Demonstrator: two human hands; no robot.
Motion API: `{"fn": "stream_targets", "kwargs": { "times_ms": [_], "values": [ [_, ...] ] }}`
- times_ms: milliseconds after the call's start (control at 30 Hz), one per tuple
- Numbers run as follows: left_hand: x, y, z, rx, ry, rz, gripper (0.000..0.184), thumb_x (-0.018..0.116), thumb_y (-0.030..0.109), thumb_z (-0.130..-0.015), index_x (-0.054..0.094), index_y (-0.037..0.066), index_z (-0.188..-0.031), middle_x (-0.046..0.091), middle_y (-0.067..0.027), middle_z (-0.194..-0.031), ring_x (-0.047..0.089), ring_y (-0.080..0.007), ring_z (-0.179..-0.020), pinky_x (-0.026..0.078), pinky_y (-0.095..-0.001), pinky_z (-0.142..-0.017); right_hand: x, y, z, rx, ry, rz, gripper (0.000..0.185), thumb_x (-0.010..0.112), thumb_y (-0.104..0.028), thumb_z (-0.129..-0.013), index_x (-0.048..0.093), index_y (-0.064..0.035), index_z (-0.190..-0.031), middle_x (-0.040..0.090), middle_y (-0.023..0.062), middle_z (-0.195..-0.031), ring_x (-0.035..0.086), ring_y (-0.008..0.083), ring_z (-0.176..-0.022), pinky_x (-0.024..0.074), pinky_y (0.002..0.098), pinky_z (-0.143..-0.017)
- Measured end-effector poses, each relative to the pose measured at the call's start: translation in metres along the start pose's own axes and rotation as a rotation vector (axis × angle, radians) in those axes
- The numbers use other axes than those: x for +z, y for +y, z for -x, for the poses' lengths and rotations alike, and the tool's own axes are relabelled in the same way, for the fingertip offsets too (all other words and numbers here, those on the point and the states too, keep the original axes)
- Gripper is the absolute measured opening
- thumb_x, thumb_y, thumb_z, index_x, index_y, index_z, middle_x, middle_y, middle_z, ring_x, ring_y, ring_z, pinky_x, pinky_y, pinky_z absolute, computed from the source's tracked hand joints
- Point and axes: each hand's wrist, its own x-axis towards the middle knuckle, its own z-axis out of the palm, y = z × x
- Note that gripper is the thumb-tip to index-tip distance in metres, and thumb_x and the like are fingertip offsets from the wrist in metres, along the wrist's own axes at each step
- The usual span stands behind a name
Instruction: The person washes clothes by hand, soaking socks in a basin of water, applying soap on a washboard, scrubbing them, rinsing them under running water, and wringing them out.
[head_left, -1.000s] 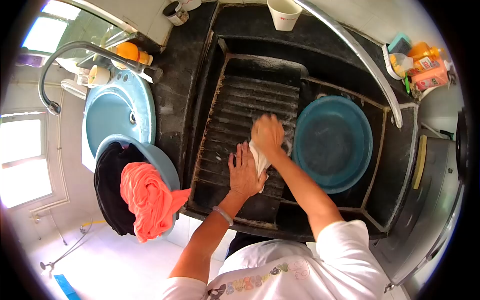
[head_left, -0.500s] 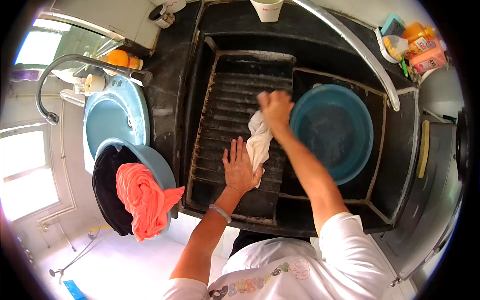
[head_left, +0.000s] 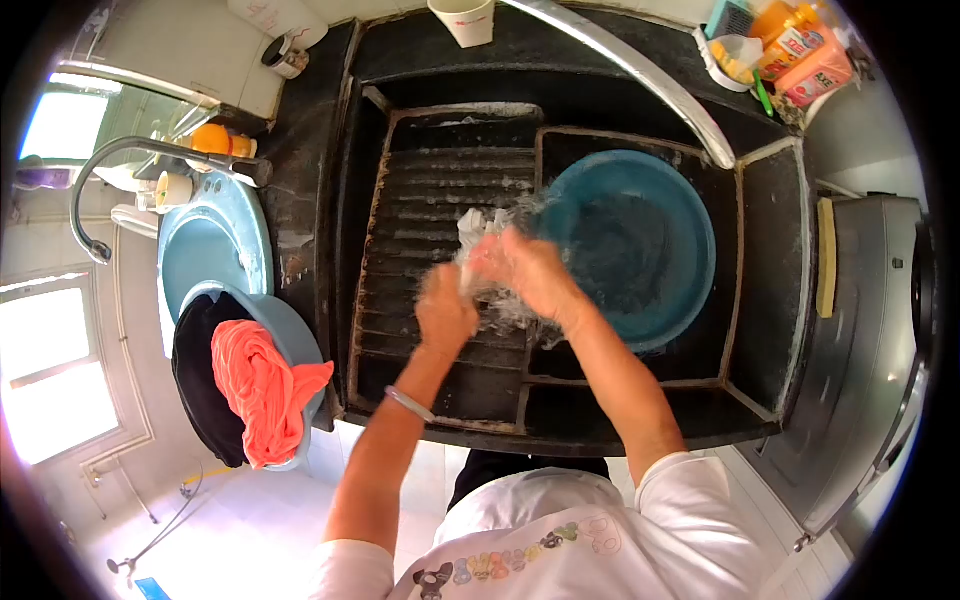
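A wet white cloth, bunched up, lies on the black ridged washboard of the sink, partly covered by hands and water. My left hand is closed on its near end, fingers curled. My right hand is at the cloth's right side amid splashing water, its fingers smeared by motion. To the right of my right hand, a blue basin of water stands in the sink; the water in it is rippled.
At left, a blue bucket holds a coral garment and black cloth, beside a pale-blue washbasin. A metal faucet arches over the sink. Detergent bottles stand back right; a white cup is at the back.
My left hand has gone from lying flat to curled at the cloth. My right hand has come down and left. The cloth is more bunched, and water now splashes over the washboard.
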Motion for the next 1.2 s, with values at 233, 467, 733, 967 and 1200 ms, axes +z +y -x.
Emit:
{"fn": "stream_targets", "kwargs": {
  "times_ms": [233, 467, 733, 967, 1200],
  "values": [
    [-0.039, 0.015, 0.010, 0.542, -0.123, -0.652, 0.038, 0.071, 0.010, -0.066, 0.056, 0.007, -0.101, 0.056, -0.0115, -0.104, 0.054, -0.0299, -0.094, 0.046, -0.0400, -0.074, -0.164, -0.014, 0.023, -0.309, 1.152, 0.222, 0.047, 0.044, -0.036, -0.097, 0.067, 0.0043, -0.102, 0.067, 0.0194, -0.103, 0.062, 0.0336, -0.100, 0.0480, 0.0401, -0.089],
    [-0.041, 0.028, 0.018, -0.027, -0.168, -0.205, 0.080, 0.071, 0.042, -0.076, 0.037, -0.005, -0.131, 0.040, -0.0281, -0.130, 0.041, -0.0414, -0.117, 0.038, -0.0528, -0.090, -0.008, 0.006, -0.020, -0.018, -0.282, 0.277, 0.043, 0.052, -0.037, -0.092, 0.069, 0.0024, -0.092, 0.069, 0.0188, -0.096, 0.066, 0.0336, -0.088, 0.0519, 0.0430, -0.084],
    [0.009, -0.004, 0.048, -0.179, -0.101, -0.130, 0.099, 0.063, 0.048, -0.080, 0.011, -0.002, -0.147, 0.018, -0.0253, -0.151, 0.011, -0.0433, -0.141, 0.008, -0.0601, -0.109, 0.004, 0.044, -0.062, -0.823, -0.070, 1.787, 0.037, 0.063, -0.041, -0.083, 0.070, -0.0046, -0.087, 0.060, 0.0106, -0.118, 0.048, 0.0332, -0.117, 0.0294, 0.0509, -0.099],
    [0.008, 0.000, 0.038, -0.199, -0.269, -0.393, 0.085, 0.051, 0.050, -0.085, 0.019, 0.001, -0.147, 0.016, -0.0211, -0.153, 0.005, -0.0434, -0.142, 0.005, -0.0622, -0.109, 0.038, 0.061, -0.042, -0.341, -0.035, 2.023, 0.021, 0.069, -0.020, -0.067, 0.066, -0.0062, -0.083, 0.060, 0.0128, -0.093, 0.051, 0.0325, -0.091, 0.0420, 0.0435, -0.074],
    [-0.005, -0.029, 0.061, -0.006, -0.249, -0.033, 0.087, 0.052, 0.050, -0.085, 0.022, -0.008, -0.142, 0.012, -0.0251, -0.152, 0.002, -0.0415, -0.142, 0.002, -0.0604, -0.109, 0.016, 0.067, -0.041, -0.802, 0.491, 1.636, 0.021, 0.068, -0.026, -0.079, 0.065, -0.0065, -0.073, 0.058, 0.0098, -0.109, 0.045, 0.0325, -0.107, 0.0321, 0.0466, -0.087]
  ]
}}
